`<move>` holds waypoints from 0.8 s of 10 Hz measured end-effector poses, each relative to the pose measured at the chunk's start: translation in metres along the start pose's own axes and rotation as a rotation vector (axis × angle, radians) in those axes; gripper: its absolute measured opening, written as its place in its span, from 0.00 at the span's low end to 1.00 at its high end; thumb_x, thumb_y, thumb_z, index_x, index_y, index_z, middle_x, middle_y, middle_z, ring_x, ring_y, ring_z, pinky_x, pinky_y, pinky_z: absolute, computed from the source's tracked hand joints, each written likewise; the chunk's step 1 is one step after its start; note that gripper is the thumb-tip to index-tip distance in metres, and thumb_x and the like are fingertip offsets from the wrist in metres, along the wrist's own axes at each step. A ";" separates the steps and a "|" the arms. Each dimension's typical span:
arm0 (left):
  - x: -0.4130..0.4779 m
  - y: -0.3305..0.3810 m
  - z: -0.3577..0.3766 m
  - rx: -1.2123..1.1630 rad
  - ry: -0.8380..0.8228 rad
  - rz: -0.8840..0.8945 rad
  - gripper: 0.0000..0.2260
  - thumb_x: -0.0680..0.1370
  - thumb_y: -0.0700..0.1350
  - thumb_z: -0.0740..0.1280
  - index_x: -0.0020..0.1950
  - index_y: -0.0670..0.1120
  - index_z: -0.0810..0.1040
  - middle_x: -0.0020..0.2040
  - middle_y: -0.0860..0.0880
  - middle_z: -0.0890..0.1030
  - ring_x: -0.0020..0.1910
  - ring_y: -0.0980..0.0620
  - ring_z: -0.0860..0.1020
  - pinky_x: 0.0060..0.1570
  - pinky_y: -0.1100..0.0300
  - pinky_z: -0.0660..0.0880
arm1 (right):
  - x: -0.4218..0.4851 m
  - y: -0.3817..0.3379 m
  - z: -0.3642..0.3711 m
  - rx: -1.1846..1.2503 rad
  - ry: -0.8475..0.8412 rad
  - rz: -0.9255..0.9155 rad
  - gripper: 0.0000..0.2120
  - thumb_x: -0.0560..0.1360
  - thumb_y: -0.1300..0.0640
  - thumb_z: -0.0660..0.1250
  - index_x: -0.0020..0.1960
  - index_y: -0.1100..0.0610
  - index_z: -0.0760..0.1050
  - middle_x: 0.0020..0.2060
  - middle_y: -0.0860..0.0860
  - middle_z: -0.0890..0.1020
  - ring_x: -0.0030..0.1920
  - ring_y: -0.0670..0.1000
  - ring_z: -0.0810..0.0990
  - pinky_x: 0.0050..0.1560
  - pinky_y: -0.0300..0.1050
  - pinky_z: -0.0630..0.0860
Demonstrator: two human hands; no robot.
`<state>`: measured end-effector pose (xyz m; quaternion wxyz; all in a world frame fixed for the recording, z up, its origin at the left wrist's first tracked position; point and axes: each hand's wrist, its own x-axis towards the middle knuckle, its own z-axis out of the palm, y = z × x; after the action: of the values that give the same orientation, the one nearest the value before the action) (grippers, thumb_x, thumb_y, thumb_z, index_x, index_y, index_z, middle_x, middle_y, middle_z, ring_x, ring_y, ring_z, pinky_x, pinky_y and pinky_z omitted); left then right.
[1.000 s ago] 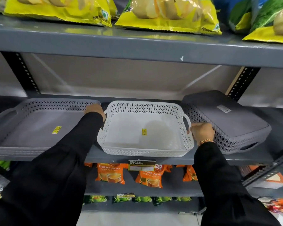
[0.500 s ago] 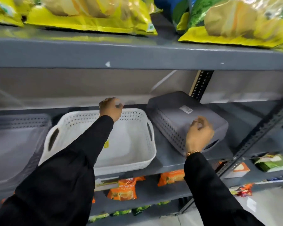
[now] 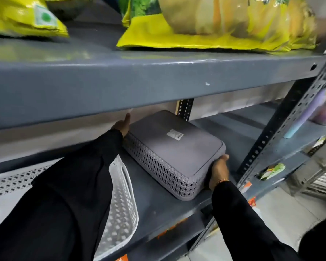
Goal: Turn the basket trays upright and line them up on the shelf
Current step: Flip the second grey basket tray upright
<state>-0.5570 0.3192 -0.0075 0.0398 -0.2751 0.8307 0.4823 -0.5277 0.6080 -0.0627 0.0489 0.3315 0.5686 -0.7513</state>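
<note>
A grey basket tray (image 3: 169, 147) lies upside down on the grey shelf (image 3: 158, 202), its flat base up with a white label on it. My left hand (image 3: 122, 125) is at its far left corner, the fingers hidden behind the tray. My right hand (image 3: 219, 170) grips its near right end, thumb on top. A white basket tray (image 3: 120, 202) stands upright to the left, mostly covered by my left sleeve.
The shelf above (image 3: 139, 80) hangs low over the trays and carries yellow snack bags (image 3: 224, 25). A perforated steel upright (image 3: 282, 132) stands just right of my right hand. Packets sit on lower shelves at the right.
My left hand left the white tray's back rim and went to the grey tray's far corner. My right hand slid from the tray's top to its near end. The view swung right.
</note>
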 end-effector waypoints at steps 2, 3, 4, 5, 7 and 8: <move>0.017 -0.005 -0.008 -0.130 -0.011 -0.051 0.41 0.70 0.73 0.47 0.70 0.46 0.71 0.72 0.43 0.70 0.66 0.41 0.73 0.67 0.51 0.69 | 0.009 -0.025 0.003 0.055 -0.001 -0.142 0.36 0.74 0.31 0.47 0.63 0.56 0.75 0.54 0.55 0.82 0.52 0.56 0.81 0.54 0.50 0.78; 0.007 0.003 -0.025 -0.403 -0.077 -0.058 0.20 0.81 0.56 0.49 0.43 0.46 0.74 0.56 0.44 0.72 0.38 0.48 0.73 0.41 0.58 0.70 | 0.004 -0.060 0.012 0.065 -0.087 -0.291 0.31 0.76 0.34 0.49 0.47 0.56 0.79 0.38 0.49 0.81 0.36 0.47 0.78 0.33 0.37 0.73; 0.008 0.004 -0.038 -0.575 -0.089 -0.043 0.17 0.83 0.48 0.49 0.40 0.44 0.69 0.54 0.42 0.72 0.39 0.46 0.72 0.45 0.52 0.72 | 0.009 -0.098 0.015 0.090 -0.127 -0.367 0.20 0.79 0.45 0.57 0.38 0.55 0.78 0.29 0.47 0.82 0.30 0.46 0.80 0.31 0.36 0.75; 0.006 -0.004 -0.050 -0.612 -0.048 -0.050 0.15 0.81 0.51 0.52 0.43 0.44 0.73 0.50 0.41 0.76 0.36 0.43 0.80 0.30 0.57 0.81 | 0.013 -0.119 0.012 -0.063 -0.312 -0.289 0.15 0.76 0.59 0.60 0.38 0.58 0.83 0.27 0.49 0.83 0.28 0.48 0.81 0.32 0.37 0.78; -0.023 -0.001 -0.028 -0.458 -0.145 0.003 0.14 0.79 0.30 0.57 0.35 0.40 0.72 0.27 0.45 0.76 0.18 0.55 0.76 0.22 0.67 0.77 | 0.017 -0.112 0.016 -0.937 -0.027 -0.405 0.19 0.79 0.60 0.60 0.67 0.68 0.70 0.65 0.63 0.75 0.65 0.61 0.75 0.60 0.48 0.71; -0.033 0.004 -0.020 -0.301 -0.112 -0.020 0.12 0.75 0.25 0.57 0.36 0.37 0.73 0.30 0.40 0.76 0.26 0.46 0.78 0.25 0.58 0.80 | 0.017 -0.095 0.018 -0.811 -0.010 -0.362 0.23 0.79 0.58 0.59 0.71 0.64 0.65 0.70 0.60 0.71 0.68 0.60 0.71 0.54 0.44 0.69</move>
<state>-0.5270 0.3184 0.0168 0.0490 -0.2588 0.7428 0.6155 -0.5918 0.6302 0.0082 0.0454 0.1771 0.8659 -0.4657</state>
